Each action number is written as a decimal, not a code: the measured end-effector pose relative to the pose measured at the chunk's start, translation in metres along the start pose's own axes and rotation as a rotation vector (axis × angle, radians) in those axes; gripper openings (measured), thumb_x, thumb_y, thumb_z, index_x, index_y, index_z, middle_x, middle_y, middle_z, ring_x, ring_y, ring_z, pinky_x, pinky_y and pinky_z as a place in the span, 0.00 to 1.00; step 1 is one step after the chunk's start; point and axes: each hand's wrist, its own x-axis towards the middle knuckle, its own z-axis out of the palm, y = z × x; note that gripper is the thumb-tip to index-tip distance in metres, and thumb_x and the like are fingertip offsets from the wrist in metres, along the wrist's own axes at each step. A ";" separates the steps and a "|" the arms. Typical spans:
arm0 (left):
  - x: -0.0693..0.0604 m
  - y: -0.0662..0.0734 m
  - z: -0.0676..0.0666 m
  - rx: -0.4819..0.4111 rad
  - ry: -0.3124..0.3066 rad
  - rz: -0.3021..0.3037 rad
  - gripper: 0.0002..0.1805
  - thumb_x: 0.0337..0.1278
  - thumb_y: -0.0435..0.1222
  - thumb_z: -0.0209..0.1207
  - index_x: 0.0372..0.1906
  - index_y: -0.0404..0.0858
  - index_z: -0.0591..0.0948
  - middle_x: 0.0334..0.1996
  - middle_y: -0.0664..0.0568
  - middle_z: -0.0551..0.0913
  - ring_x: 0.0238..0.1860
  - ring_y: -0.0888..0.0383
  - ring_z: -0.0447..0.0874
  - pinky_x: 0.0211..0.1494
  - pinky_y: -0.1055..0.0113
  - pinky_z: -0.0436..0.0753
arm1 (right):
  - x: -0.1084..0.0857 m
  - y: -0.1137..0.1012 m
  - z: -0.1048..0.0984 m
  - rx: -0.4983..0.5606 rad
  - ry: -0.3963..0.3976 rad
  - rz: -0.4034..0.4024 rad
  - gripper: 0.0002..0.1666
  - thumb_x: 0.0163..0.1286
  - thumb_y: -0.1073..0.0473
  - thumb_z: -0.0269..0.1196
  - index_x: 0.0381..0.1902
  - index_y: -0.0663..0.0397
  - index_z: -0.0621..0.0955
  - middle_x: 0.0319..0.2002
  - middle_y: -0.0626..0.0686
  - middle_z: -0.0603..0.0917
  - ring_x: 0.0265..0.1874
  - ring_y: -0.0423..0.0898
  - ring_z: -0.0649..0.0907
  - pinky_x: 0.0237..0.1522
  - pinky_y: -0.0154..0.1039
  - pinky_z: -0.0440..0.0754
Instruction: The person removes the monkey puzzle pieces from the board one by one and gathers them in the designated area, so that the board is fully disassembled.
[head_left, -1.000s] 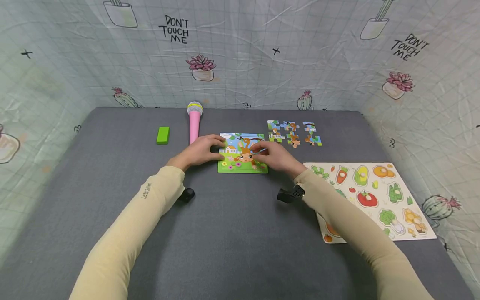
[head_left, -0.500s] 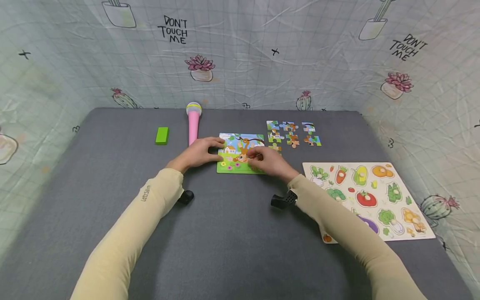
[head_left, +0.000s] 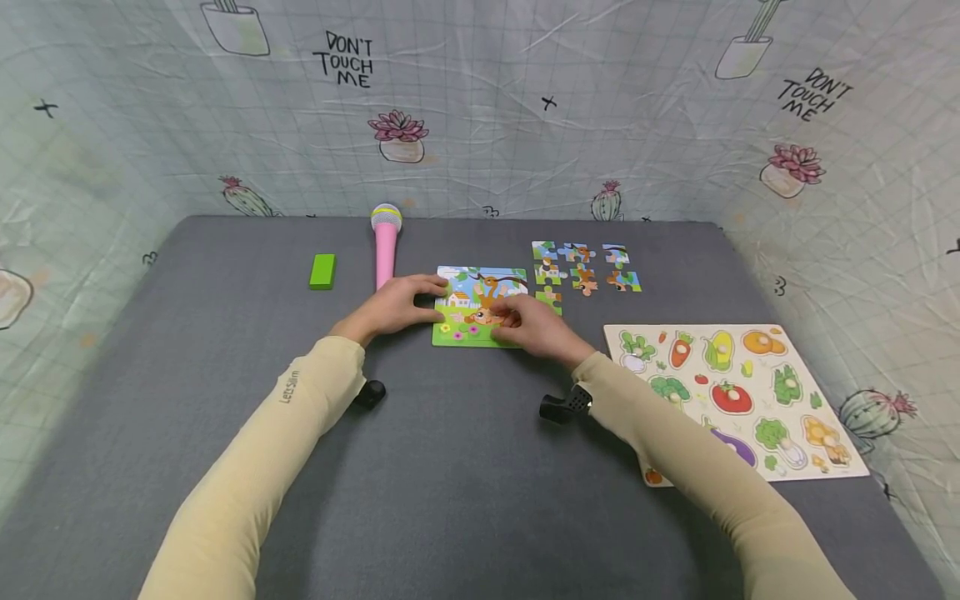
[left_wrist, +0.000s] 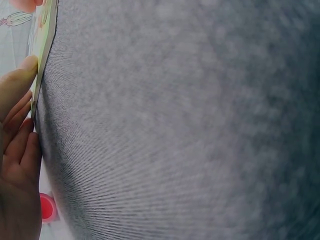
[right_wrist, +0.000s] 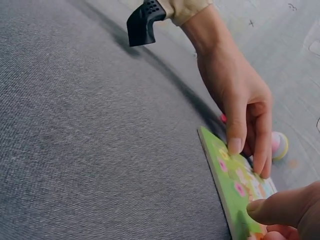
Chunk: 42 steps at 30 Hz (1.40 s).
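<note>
A small jigsaw puzzle board with a monkey, a house and flowers lies at the middle of the table. My left hand rests at its left edge, thumb and fingers spread apart on the board; the right wrist view shows these fingertips touching its top. Over the board's right part, the curled thumb and fingers of my right hand pinch a puzzle piece at the monkey's face. That piece is mostly hidden beneath the fingers. Several loose jigsaw pieces lie right of the board, one partly behind my right hand.
A pink toy microphone lies behind my left hand. Further left is a green block. A wooden vegetable puzzle board lies at the right, partly under my right forearm. A patterned cloth hangs behind the table.
My right hand has moved slightly left and down over the board, uncovering a loose piece behind it, then nearly stopped. The left hand has kept its place at the board's edge.
</note>
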 end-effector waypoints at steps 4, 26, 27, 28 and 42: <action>0.000 -0.001 0.001 0.000 -0.002 0.006 0.27 0.55 0.39 0.69 0.58 0.31 0.80 0.65 0.45 0.74 0.69 0.48 0.66 0.72 0.54 0.63 | -0.002 0.001 0.003 -0.024 -0.001 -0.034 0.25 0.66 0.61 0.66 0.61 0.61 0.78 0.45 0.56 0.82 0.39 0.47 0.78 0.43 0.42 0.77; 0.001 -0.001 0.001 0.024 -0.009 0.007 0.27 0.55 0.39 0.69 0.58 0.31 0.80 0.65 0.44 0.74 0.69 0.48 0.66 0.72 0.55 0.63 | -0.003 -0.003 0.003 -0.071 -0.022 -0.090 0.24 0.67 0.64 0.65 0.61 0.61 0.78 0.42 0.57 0.76 0.36 0.48 0.74 0.39 0.42 0.73; 0.001 -0.001 0.001 0.025 -0.007 0.009 0.27 0.55 0.39 0.69 0.58 0.30 0.80 0.65 0.44 0.74 0.69 0.47 0.66 0.72 0.55 0.63 | -0.003 -0.003 0.003 -0.066 -0.021 -0.089 0.25 0.67 0.64 0.65 0.61 0.61 0.77 0.42 0.57 0.77 0.36 0.48 0.74 0.39 0.42 0.73; 0.001 -0.001 0.001 0.026 -0.007 0.010 0.27 0.55 0.39 0.69 0.58 0.30 0.80 0.65 0.44 0.74 0.69 0.47 0.66 0.72 0.54 0.63 | -0.004 -0.002 0.003 -0.067 -0.021 -0.089 0.25 0.67 0.64 0.65 0.61 0.61 0.77 0.42 0.57 0.77 0.36 0.48 0.74 0.38 0.42 0.73; 0.002 -0.002 0.001 0.028 -0.015 0.002 0.27 0.56 0.40 0.69 0.58 0.32 0.80 0.65 0.45 0.74 0.69 0.49 0.66 0.72 0.55 0.63 | -0.001 -0.003 0.003 -0.042 -0.014 -0.086 0.22 0.66 0.66 0.65 0.58 0.59 0.79 0.46 0.59 0.75 0.37 0.50 0.73 0.40 0.43 0.73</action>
